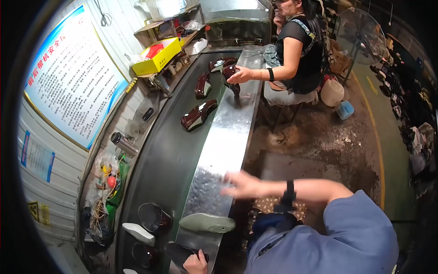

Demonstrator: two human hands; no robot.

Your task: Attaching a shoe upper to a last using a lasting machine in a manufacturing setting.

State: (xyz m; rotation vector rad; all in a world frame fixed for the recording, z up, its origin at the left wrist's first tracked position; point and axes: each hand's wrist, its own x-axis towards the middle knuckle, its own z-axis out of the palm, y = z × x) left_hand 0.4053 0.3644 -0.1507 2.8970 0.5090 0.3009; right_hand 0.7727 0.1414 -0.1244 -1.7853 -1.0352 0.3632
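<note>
At the lower edge, my left hand (pixel 196 263) has its fingers closed on the edge of a dark shoe upper (pixel 179 250). My right hand (pixel 244 185) is stretched out above the metal ledge (pixel 214 171), blurred by motion, its fingers apart and holding nothing. Between my two hands, a grey-green shoe last (pixel 207 223) lies sole up across the ledge. Left of it on the dark belt are a glossy dark shoe upper (pixel 154 217), a pale sole-shaped piece (pixel 138 233) and another dark upper (pixel 145 255).
Farther up the dark belt (pixel 159 155) lie glossy maroon shoes (pixel 199 114) on lasts. A seated co-worker (pixel 296 55) holds a maroon shoe (pixel 231 73) at the ledge. Along the wall are a yellow box (pixel 157 57), a thermos (pixel 124 143) and bagged odds and ends (pixel 107 192).
</note>
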